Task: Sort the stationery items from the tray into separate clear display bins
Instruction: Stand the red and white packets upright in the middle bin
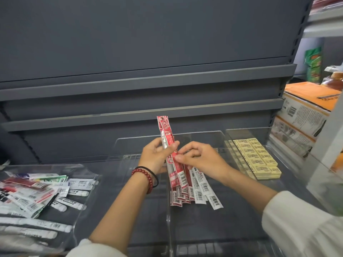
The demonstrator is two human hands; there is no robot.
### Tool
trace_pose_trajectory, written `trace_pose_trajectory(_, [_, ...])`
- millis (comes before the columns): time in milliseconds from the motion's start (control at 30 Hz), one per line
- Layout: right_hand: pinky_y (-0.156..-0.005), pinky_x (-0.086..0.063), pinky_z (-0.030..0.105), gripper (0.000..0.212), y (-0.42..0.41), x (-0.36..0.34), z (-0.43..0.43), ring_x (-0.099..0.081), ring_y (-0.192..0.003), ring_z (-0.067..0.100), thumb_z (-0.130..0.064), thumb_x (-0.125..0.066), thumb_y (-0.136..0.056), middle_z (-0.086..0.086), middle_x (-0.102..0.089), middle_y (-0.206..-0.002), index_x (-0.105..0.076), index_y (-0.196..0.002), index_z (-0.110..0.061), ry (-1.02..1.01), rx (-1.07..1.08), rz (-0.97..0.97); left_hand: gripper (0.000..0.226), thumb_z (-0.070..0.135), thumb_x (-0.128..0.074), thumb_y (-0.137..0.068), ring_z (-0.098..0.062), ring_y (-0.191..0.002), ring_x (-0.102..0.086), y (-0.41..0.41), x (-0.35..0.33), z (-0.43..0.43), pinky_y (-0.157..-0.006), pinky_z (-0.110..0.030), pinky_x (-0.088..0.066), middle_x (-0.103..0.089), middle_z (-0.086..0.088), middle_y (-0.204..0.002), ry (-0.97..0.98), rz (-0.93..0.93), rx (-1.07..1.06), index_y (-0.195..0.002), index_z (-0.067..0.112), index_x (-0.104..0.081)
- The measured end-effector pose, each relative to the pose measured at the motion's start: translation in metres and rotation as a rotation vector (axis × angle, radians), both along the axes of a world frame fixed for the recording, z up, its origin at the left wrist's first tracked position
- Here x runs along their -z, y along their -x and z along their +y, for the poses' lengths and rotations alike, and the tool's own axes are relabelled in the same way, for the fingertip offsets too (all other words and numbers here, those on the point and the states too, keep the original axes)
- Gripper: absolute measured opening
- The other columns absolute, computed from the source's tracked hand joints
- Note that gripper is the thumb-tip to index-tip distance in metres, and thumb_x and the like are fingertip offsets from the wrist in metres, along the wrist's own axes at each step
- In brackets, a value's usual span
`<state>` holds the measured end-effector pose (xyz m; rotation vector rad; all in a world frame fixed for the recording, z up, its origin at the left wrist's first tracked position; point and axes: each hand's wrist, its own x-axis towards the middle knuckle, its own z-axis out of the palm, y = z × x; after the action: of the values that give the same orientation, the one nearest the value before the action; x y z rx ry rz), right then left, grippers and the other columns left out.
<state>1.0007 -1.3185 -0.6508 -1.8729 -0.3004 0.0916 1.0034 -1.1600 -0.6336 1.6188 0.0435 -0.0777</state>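
Above the middle clear bin (168,219) on the shelf, the left hand (157,156) grips a small bundle of red refill packets (167,132) around its middle. The right hand (202,158) pinches the bundle's right edge with thumb and fingertips. The bundle stands nearly upright, its hanging tab at the top and its barcode ends pointing down. Directly beneath it a red pile (181,195) lies flat, long axes running away from the person, so the bundle would probably have to tip from upright to flat to match. The left hand carries the weight and is nearer to that pile. At least two packets show in the bundle and roughly five in the pile. About four white packets (206,190) fan out just beside the pile on its right. Yellow erasers (258,156) fill the right-hand bin in two columns, too stacked to count. The tray (87,184), well to the left, holds many mixed packets.
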Motion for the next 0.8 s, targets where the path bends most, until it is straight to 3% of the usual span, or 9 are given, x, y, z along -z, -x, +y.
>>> trace_pose_trajectory(133, [-0.080,-0.055,0.025,0.027,-0.005,0.004,0.005,-0.071,-0.081,0.007,-0.037,-0.079,-0.076,-0.004,-0.074,-0.083,-0.067,-0.096,-0.023,0.030,0.098,-0.050,0.022,0.014,-0.060,-0.091,-0.022,-0.089,-0.070,0.001,-0.004,0.004,-0.077,-0.037,-0.059,-0.071,-0.010,-0.107,0.149,0.063,0.098,-0.112,0.007,-0.063])
trace_pose_trajectory(267, [-0.074,-0.055,0.024,0.027,-0.007,0.000,0.004,-0.071,-0.080,0.008,-0.036,-0.074,-0.082,-0.002,-0.074,-0.090,-0.068,-0.101,-0.018,-0.028,0.082,0.038,0.027,-0.003,-0.049,-0.093,-0.026,-0.100,-0.067,0.001,-0.004,0.009,-0.078,-0.031,-0.058,-0.067,-0.015,-0.115,0.211,0.089,0.178,-0.119,-0.002,-0.057])
trace_pose_trajectory(400, [-0.049,-0.045,0.010,0.029,-0.006,-0.003,0.008,-0.067,-0.064,0.001,-0.031,-0.072,-0.084,0.002,-0.073,-0.091,-0.064,-0.103,-0.011,-0.097,0.094,0.121,0.026,0.004,-0.053,-0.093,-0.021,-0.091,-0.070,0.001,0.001,0.013,-0.076,-0.031,-0.059,-0.070,-0.014,-0.106,0.126,0.068,0.127,-0.119,0.001,-0.058])
trace_pose_trajectory(533, [-0.050,-0.042,0.013,0.022,-0.011,-0.004,0.014,-0.066,-0.070,0.006,-0.029,-0.071,-0.086,0.002,-0.072,-0.093,-0.062,-0.099,-0.013,-0.187,0.266,0.094,0.022,0.013,-0.057,-0.092,-0.014,-0.074,-0.070,-0.003,0.002,0.019,-0.067,-0.030,-0.059,-0.073,-0.007,-0.094,0.172,0.062,0.010,-0.111,0.003,-0.063])
trace_pose_trajectory(633, [-0.054,-0.041,0.019,0.017,-0.017,0.002,0.015,-0.066,-0.076,0.012,-0.029,-0.072,-0.085,0.003,-0.072,-0.094,-0.061,-0.092,-0.017,-0.112,0.336,0.121,0.019,0.017,-0.057,-0.093,-0.012,-0.067,-0.071,-0.004,0.002,0.022,-0.058,-0.028,-0.058,-0.074,-0.004,-0.093,0.211,0.069,-0.033,-0.109,0.007,-0.060])
trace_pose_trajectory(700, [-0.047,-0.040,0.021,0.017,-0.018,0.009,0.016,-0.064,-0.072,0.017,-0.027,-0.073,-0.085,0.008,-0.073,-0.095,-0.058,-0.086,-0.019,-0.013,0.314,0.195,0.014,0.015,-0.053,-0.095,-0.014,-0.071,-0.071,-0.004,0.002,0.023,-0.057,-0.029,-0.058,-0.074,-0.005,-0.093,0.253,0.088,-0.035,-0.109,0.011,-0.055])
trace_pose_trajectory(800, [-0.039,-0.039,0.020,0.019,-0.017,0.018,0.021,-0.059,-0.067,0.018,-0.025,-0.074,-0.085,0.013,-0.072,-0.095,-0.056,-0.087,-0.017,0.097,0.264,0.262,0.016,0.010,-0.048,-0.097,-0.019,-0.086,-0.070,-0.003,0.003,0.024,-0.076,-0.040,-0.056,-0.072,-0.009,-0.099,0.296,0.082,-0.023,-0.113,0.010,-0.049])
